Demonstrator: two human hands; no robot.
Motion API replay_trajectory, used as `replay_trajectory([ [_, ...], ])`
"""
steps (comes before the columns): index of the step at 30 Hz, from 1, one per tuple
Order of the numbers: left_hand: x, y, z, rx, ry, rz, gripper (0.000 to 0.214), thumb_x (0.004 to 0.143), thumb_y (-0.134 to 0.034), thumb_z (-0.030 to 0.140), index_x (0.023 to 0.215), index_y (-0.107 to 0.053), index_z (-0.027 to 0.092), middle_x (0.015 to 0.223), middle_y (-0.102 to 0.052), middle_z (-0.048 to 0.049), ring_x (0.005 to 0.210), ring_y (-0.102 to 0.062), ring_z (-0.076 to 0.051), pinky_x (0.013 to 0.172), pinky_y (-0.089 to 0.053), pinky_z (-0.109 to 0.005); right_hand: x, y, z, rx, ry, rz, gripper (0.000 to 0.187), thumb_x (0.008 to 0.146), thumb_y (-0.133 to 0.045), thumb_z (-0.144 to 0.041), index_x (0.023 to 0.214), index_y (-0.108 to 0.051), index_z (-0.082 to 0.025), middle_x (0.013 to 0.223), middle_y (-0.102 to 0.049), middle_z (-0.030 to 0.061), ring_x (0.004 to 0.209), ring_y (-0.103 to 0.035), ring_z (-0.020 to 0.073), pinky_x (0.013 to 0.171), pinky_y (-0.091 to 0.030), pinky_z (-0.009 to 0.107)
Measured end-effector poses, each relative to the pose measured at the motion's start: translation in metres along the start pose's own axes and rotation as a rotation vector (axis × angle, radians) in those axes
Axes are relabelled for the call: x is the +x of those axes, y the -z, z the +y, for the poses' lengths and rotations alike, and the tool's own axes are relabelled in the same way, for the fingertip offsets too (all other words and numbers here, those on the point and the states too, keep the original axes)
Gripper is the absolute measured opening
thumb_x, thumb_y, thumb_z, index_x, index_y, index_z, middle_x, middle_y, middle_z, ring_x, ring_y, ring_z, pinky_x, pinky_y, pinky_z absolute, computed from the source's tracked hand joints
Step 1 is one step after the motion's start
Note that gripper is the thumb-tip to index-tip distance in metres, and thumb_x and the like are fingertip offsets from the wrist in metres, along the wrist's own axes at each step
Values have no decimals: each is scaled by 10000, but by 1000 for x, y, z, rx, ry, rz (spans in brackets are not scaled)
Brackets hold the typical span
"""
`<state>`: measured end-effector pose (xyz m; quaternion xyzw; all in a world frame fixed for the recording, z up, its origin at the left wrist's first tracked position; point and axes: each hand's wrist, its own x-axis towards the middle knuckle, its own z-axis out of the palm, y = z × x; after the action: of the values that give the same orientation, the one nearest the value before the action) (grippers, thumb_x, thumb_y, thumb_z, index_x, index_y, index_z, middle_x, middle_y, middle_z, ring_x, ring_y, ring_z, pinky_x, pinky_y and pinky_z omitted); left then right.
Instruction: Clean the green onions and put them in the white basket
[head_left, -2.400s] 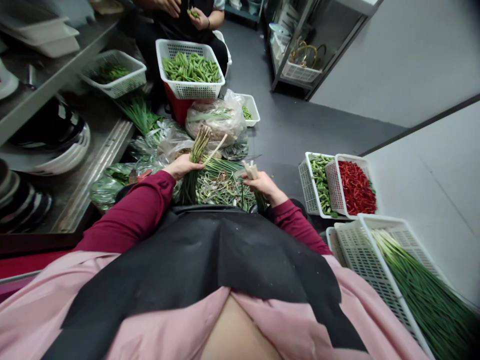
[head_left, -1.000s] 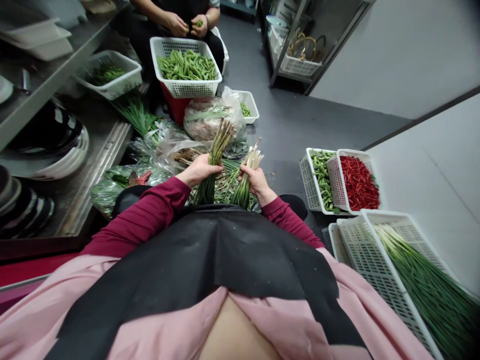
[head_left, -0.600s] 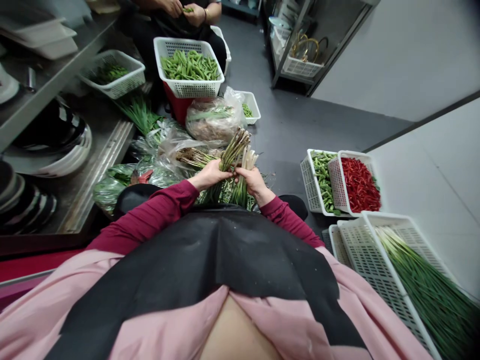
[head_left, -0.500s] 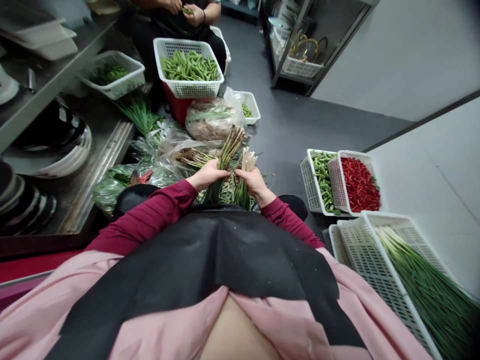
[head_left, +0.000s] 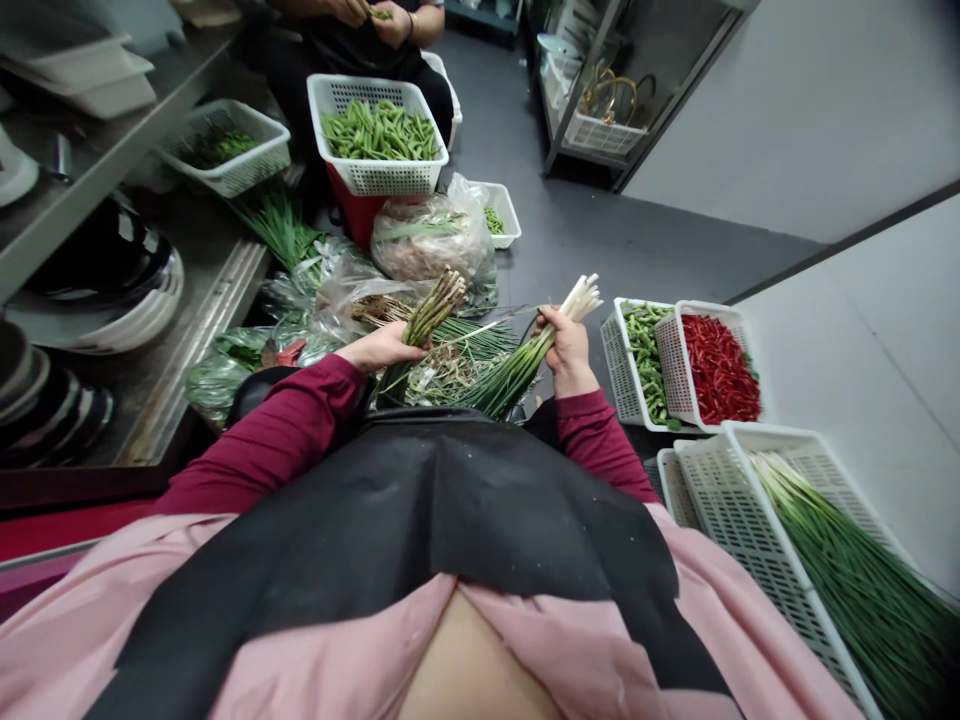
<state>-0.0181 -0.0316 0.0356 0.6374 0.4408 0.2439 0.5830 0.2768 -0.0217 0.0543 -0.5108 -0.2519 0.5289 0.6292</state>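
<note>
My left hand (head_left: pixel 386 347) is closed round a bunch of unpeeled scallions (head_left: pixel 433 308), whose brownish root ends point up and away from me. Off to the right, my right hand (head_left: pixel 566 345) grips a bunch of cleaned scallions (head_left: pixel 529 352) with white ends up and green leaves trailing down toward my lap. A thin strand stretches between the two bunches. Below and between my hands lies a heap of loose scallion trimmings (head_left: pixel 450 370). More scallions with brown roots (head_left: pixel 379 308) lie in an opened plastic bag just beyond my left hand.
Ahead stands a white basket of green peppers (head_left: pixel 382 135), with a co-worker's hands (head_left: pixel 394 28) behind it. At right are a basket of red chilies (head_left: pixel 720 370), one of green peppers (head_left: pixel 646 365) and one of long scallions (head_left: pixel 847 540). A metal shelf (head_left: pixel 217 330) with bowls runs along the left.
My hands have moved apart. The right one has swung rightward with the cleaned scallions, now tilted right; the left one has shifted slightly left and down with its bunch.
</note>
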Motion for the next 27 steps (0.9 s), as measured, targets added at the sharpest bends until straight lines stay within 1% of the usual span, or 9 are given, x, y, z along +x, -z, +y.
replay_trajectory([
  [4,-5,15,-12,-1,38,31,244,543,-740,293,709,-630,152,651,-598,1,608,-522,-141,616,-433,-261,0,2,4,8,-10,20,252,574,-737,-178,701,-519,-171,477,-557,-49,418,-509,90,419,-440,222],
  [8,-12,29,-37,-24,133,70,273,493,-772,288,653,-601,147,606,-574,6,565,-499,-126,567,-417,-244,0,8,-3,-17,31,63,219,596,-730,-194,681,-531,-162,467,-544,-50,397,-493,84,397,-418,214],
  [10,-14,33,-46,-96,170,135,308,484,-788,303,634,-565,153,577,-546,20,537,-482,-116,540,-406,-239,-4,9,-4,-141,4,-50,214,588,-750,-194,674,-558,-151,477,-562,-36,395,-490,85,388,-409,214],
  [12,-13,33,-50,-162,160,203,348,477,-806,314,653,-552,154,585,-543,24,536,-486,-113,538,-406,-238,-11,6,3,-327,-101,-267,214,561,-776,-172,673,-597,-140,498,-589,-18,400,-495,91,382,-400,216],
  [15,-9,29,-42,-199,102,254,366,488,-812,320,696,-568,144,631,-574,8,576,-520,-123,569,-420,-245,-21,-3,26,-574,-211,-478,220,515,-800,-139,644,-622,-137,480,-587,-26,384,-476,85,363,-359,199],
  [18,-4,21,-28,-180,49,216,332,522,-792,328,699,-582,140,638,-581,2,594,-527,-129,593,-425,-255,-24,-12,46,-670,-138,-447,192,556,-789,-189,623,-616,-137,434,-560,-42,368,-460,77,363,-332,184],
  [22,4,7,-9,-112,-4,102,293,564,-759,336,710,-599,139,653,-589,-2,608,-527,-134,617,-427,-268,-26,-25,46,-556,-20,-404,206,652,-745,-312,718,-650,-141,431,-536,-54,384,-462,76,402,-362,195],
  [25,12,-8,6,-107,-41,4,296,571,-757,334,731,-604,136,672,-592,-4,622,-529,-136,623,-429,-272,-30,-38,37,-377,-54,-467,329,624,-772,-380,825,-655,-147,466,-531,-63,397,-457,73,409,-357,202],
  [27,16,-18,14,-131,-43,-63,305,567,-764,328,737,-597,137,664,-585,-1,607,-522,-132,604,-427,-270,-31,-44,32,-276,-63,-446,353,598,-789,-401,792,-632,-151,486,-535,-60,407,-457,70,410,-354,203],
])
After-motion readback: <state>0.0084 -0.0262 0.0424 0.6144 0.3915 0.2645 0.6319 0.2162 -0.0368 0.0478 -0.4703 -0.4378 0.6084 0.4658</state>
